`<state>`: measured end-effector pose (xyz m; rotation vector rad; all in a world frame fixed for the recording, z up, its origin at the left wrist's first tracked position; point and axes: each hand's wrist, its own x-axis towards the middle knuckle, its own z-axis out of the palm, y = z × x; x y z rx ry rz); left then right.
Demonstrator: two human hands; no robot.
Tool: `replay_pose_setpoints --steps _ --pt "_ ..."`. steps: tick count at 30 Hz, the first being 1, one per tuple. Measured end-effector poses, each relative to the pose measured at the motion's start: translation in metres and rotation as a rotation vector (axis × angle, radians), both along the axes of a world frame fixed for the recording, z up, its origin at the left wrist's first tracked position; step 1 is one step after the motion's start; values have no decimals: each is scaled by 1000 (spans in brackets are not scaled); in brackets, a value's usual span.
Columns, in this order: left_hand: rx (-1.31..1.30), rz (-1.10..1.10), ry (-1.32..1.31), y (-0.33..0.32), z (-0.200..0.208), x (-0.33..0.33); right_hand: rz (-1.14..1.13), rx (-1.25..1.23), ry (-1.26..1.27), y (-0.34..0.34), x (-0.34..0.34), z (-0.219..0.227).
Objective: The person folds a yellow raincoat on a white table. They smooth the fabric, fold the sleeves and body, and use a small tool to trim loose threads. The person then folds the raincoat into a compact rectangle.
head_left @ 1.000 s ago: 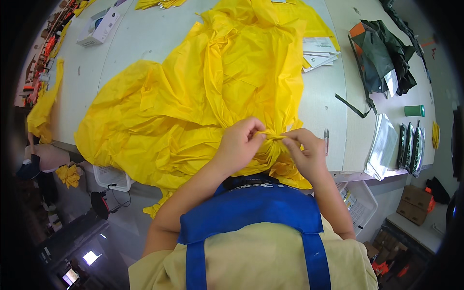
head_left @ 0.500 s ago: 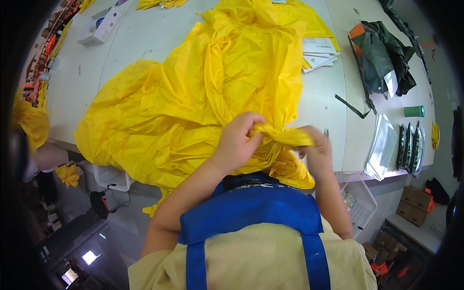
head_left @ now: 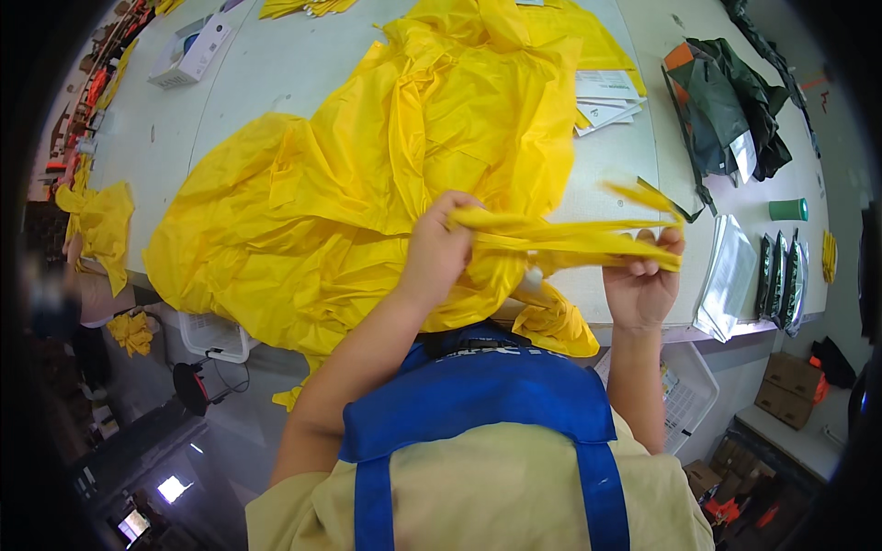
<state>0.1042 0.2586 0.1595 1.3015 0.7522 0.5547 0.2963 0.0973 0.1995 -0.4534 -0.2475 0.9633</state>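
Observation:
A large, crumpled yellow garment (head_left: 367, 174) of thin, slightly shiny fabric lies over the table in front of me and hangs past its near edge. My left hand (head_left: 439, 248) is closed on a gathered part of it, close to my body. To the right, my right hand (head_left: 645, 280) grips the far end of long yellow fabric strips (head_left: 570, 241) stretched between both hands. One loose end flies up blurred above the right hand. A bunched yellow piece (head_left: 556, 326) hangs at the table edge below the strips.
White papers (head_left: 606, 96) lie beyond the garment. At right are a dark green bag (head_left: 721, 110), a green spool (head_left: 788, 210), clear plastic sleeves (head_left: 726, 280) and several dark packets (head_left: 779, 280). A white box (head_left: 188, 53) stands far left. Another person handles yellow fabric (head_left: 106, 220) at left.
My right hand has moved right, drawing the twisted fabric out into long strips. My left hand has shifted slightly up. The other person's yellow fabric has moved onto the table edge.

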Motion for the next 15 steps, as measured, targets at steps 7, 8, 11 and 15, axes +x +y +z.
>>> replay_pose_setpoints --steps 7,8,11,15 --pt "-772 505 -409 44 -18 -41 -126 67 -26 -32 60 -6" --pt "-684 425 -366 51 -20 -49 -140 96 -61 -35 68 7" --pt "-170 -57 97 38 -22 -58 -123 203 -136 -30 91 67" --pt "993 -422 551 -22 -21 -50 -231 143 -486 -41 141 154"
